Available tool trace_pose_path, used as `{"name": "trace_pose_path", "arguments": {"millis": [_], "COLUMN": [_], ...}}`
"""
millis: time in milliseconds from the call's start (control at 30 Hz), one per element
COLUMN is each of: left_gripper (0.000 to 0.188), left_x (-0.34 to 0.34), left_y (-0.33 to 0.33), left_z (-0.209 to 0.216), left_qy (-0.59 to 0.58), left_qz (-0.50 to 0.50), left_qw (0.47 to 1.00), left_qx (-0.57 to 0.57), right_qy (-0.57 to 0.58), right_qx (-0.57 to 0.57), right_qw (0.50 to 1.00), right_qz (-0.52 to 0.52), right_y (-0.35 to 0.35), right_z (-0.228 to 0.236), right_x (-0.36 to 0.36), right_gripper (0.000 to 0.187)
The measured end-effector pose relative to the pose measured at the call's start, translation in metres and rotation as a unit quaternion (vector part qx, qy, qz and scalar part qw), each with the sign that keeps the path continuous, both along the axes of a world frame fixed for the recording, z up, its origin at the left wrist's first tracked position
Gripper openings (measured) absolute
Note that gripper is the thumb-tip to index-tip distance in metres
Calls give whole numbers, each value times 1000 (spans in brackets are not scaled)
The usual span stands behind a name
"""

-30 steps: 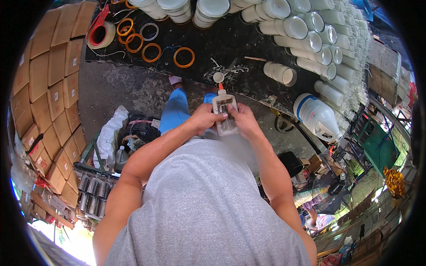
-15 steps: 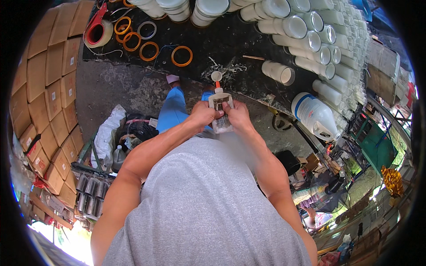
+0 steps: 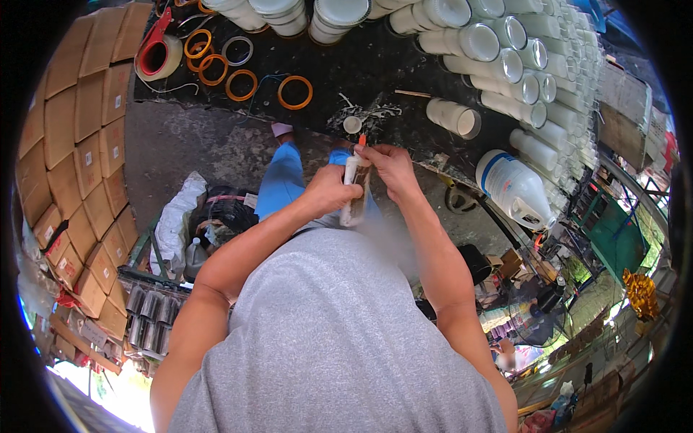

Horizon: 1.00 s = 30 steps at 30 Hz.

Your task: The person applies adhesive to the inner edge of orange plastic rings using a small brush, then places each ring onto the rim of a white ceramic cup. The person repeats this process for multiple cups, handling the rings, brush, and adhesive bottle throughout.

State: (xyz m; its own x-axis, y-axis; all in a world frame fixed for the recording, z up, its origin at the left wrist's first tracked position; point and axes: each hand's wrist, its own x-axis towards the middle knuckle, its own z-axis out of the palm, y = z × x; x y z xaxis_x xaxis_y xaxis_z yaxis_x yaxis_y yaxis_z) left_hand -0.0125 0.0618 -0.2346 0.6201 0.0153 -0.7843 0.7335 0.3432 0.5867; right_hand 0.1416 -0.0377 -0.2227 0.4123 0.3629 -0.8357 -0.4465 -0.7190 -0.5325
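A small, smudged white glue bottle (image 3: 353,189) with an orange nozzle (image 3: 362,139) is held upright between my hands, its narrow side turned toward me. My left hand (image 3: 330,189) is closed round the bottle's body. At the bottle's neck, just below the nozzle, the fingers of my right hand (image 3: 390,167) pinch it. Right beyond the nozzle, a small round white cup (image 3: 352,125) sits at the near edge of the black table, beside dried white smears (image 3: 379,112). A thin wooden stick (image 3: 413,94) lies farther right.
Orange rings (image 3: 295,92) and a tape dispenser (image 3: 157,58) lie at the table's left. Stacked white-filled glass cups (image 3: 498,65) crowd its right, with one tipped cup (image 3: 453,117) apart. A large white jug (image 3: 514,189) stands right. Cardboard boxes (image 3: 94,155) line the left wall.
The bottle has turned from its broad face to its narrow side. My right hand has moved from the bottle's body up to its neck. The left hand still grips the body.
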Motion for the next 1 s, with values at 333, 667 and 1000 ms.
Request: {"name": "trace_pose_path", "arguments": {"millis": [333,667,1000], "left_gripper": [30,39,49], "left_x": [-9,-12,13], "left_y": [-10,17,-16], "left_z": [-1,14,47], "left_qy": [-30,-37,-122], "left_qz": [171,105,33], "left_qw": [970,966,961], "left_qx": [-168,-233,248], "right_qy": [-75,-83,202], "right_qx": [-75,48,144], "right_qw": [973,977,966], "right_qz": [205,191,-66], "right_y": [27,23,11], "right_z": [4,16,27], "right_x": [4,2,-13], "right_gripper": [58,48,35]}}
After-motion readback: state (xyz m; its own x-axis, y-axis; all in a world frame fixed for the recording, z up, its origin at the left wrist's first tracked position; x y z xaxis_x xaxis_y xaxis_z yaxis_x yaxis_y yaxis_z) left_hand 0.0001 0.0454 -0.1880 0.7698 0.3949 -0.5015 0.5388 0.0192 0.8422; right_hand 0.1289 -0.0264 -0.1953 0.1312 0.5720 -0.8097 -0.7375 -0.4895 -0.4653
